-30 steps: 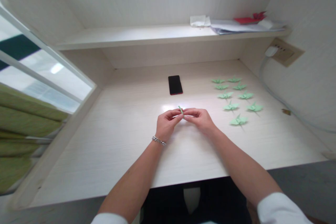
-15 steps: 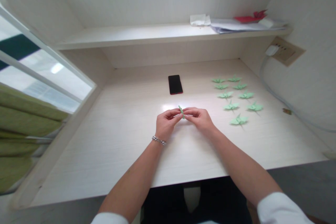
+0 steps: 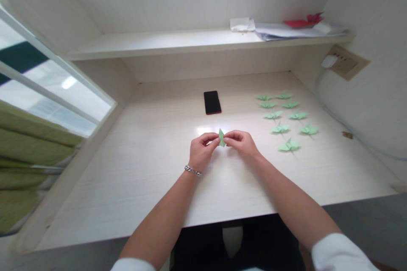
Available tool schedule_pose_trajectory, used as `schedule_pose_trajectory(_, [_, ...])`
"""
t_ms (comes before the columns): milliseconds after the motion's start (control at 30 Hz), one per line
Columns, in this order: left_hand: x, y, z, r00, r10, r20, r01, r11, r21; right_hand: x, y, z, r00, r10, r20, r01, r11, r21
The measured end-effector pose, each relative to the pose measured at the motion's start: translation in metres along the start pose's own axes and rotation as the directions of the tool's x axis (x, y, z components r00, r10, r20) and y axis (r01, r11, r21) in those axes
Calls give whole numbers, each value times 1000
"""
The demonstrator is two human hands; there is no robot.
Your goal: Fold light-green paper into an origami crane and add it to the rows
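A small folded piece of green paper (image 3: 221,138) stands narrow and pointed between my two hands, above the desk. My left hand (image 3: 202,147), with a chain bracelet on its wrist, pinches the paper's left side between thumb and fingers. From the other side my right hand (image 3: 243,144) pinches its right edge the same way. Several finished green paper cranes (image 3: 289,145) sit in two rough columns on the desk, to the right of my right hand.
A black phone (image 3: 212,102) lies on the desk (image 3: 143,144) beyond my hands. On the shelf (image 3: 165,42) are papers (image 3: 286,30), a white packet (image 3: 242,24) and a red paper crane (image 3: 314,17). A cable (image 3: 333,114) hangs from the wall socket (image 3: 348,62) at the right.
The green paper has turned from nearly edge-on so that more of its face shows. My hands have moved slightly apart, both still pinching it.
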State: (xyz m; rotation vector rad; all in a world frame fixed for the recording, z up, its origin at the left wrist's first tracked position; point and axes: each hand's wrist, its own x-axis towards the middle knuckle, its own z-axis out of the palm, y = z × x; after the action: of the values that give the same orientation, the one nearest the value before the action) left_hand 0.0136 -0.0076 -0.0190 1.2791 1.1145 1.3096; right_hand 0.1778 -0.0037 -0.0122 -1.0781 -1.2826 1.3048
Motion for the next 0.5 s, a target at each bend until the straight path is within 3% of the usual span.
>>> schedule_pose_trajectory(500, [-3, 3, 6, 997, 2, -82, 0, 999, 32, -3, 4, 3, 992, -120, 44, 126, 967, -222])
